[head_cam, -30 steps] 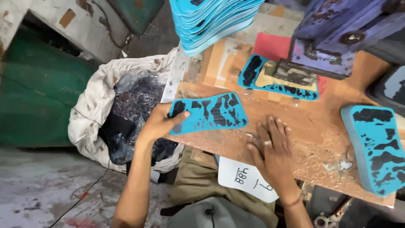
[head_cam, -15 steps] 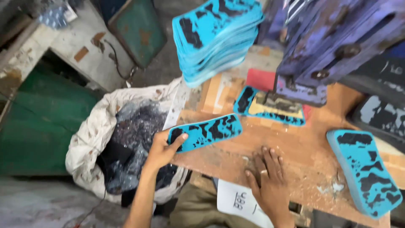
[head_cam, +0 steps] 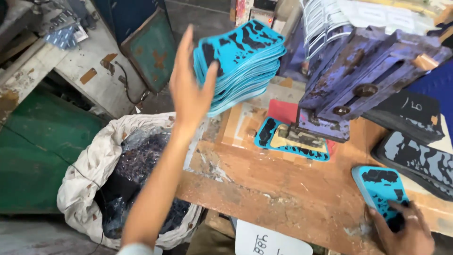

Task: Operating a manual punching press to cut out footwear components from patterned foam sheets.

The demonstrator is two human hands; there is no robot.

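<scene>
Left hand: your left hand [head_cam: 189, 89] is up, fingers spread, touching the tall stack of blue-and-black foam sheets [head_cam: 243, 61].
Right hand: your right hand [head_cam: 405, 231] presses flat on the small blue-and-black foam pile [head_cam: 377, 186], at the worn wooden bench [head_cam: 264, 174] edge.

Bare forearms, one ring, a pale sleeve edge

The left hand [head_cam: 188, 94] is bare, its forearm long, slim and uncovered down to the bottom edge of the frame, where a light, greyish-white sleeve edge [head_cam: 134, 249] shows (only a sliver of it is visible). The right hand [head_cam: 406, 233] is bare too and wears a thin, pale metal ring [head_cam: 412, 217] on one finger. Neither hand has a glove, and no watch or wristband is visible on the left wrist.
</scene>
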